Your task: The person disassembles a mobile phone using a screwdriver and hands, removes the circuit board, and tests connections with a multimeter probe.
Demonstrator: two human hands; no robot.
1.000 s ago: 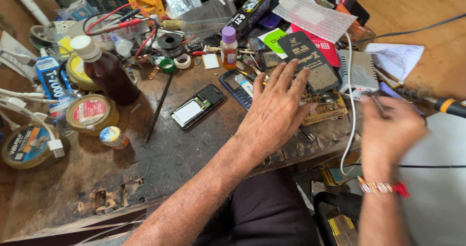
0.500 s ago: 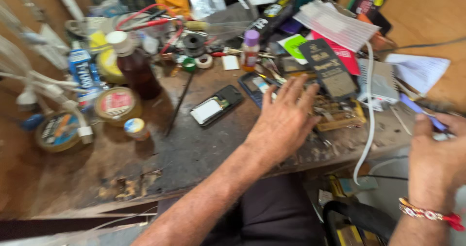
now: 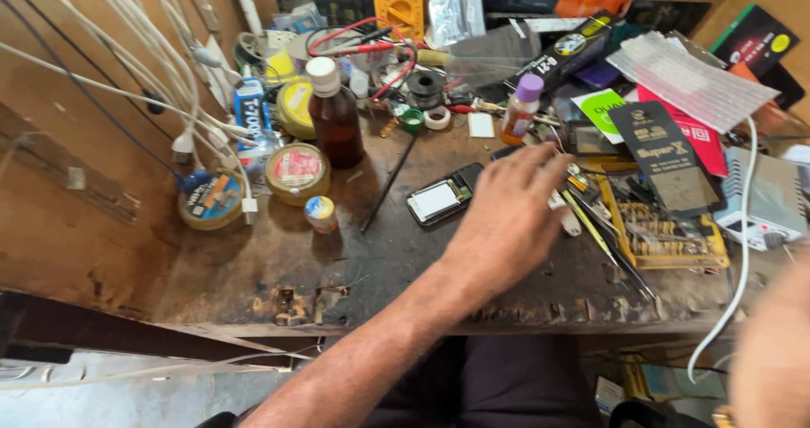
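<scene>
My left hand [image 3: 504,219] lies palm down on the worn wooden bench [image 3: 253,268], fingers apart and holding nothing. Its fingertips reach among small tools and parts beside a yellow parts tray [image 3: 666,235]. A small phone [image 3: 442,196] with its back off lies just left of the hand. My right hand [image 3: 772,356] is a blur at the bottom right corner, below the bench edge; whether it grips anything does not show.
A brown bottle [image 3: 335,122], round tins [image 3: 296,173], a small jar [image 3: 321,214] and a thin black rod [image 3: 387,185] stand left of the phone. White cables [image 3: 126,99] hang at left. Further right are a purple-capped bottle [image 3: 521,107], black packet [image 3: 660,156] and white box [image 3: 766,204].
The view has swung left and down. My left hand has slid left toward the phone. My right hand has dropped off the bench toward the lower right.
</scene>
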